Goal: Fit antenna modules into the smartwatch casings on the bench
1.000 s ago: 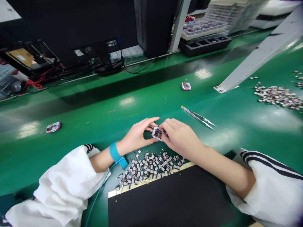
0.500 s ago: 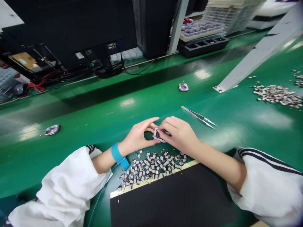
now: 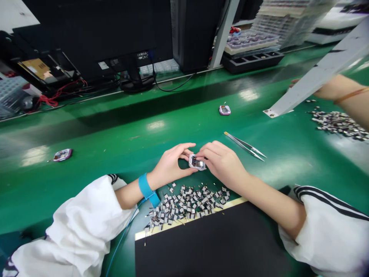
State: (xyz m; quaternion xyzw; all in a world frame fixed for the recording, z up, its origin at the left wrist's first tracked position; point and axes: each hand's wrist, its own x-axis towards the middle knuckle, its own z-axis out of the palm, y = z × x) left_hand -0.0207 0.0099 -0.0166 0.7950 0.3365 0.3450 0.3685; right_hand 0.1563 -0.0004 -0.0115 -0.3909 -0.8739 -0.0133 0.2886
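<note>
Between the thumb and fingers of my left hand is a small white smartwatch case, its back off and dark electronics showing inside. My right hand is closed, with its fingertips at the upper right edge of the case. Whether they pinch a small part there is hidden. Just below both hands lies a loose heap of small grey-and-black parts with short leads. A pair of tweezers rests on the green bench to the right of my right hand.
Two more open cases lie on the bench, one at left and one farther back. A black mat is in front of me. A slanted white post stands at right, near another person's arm and a second parts pile.
My right fingers have drawn back a little to the upper right, so more of the case's inside shows. Another person's arm has come in at the right, over the second pile.
</note>
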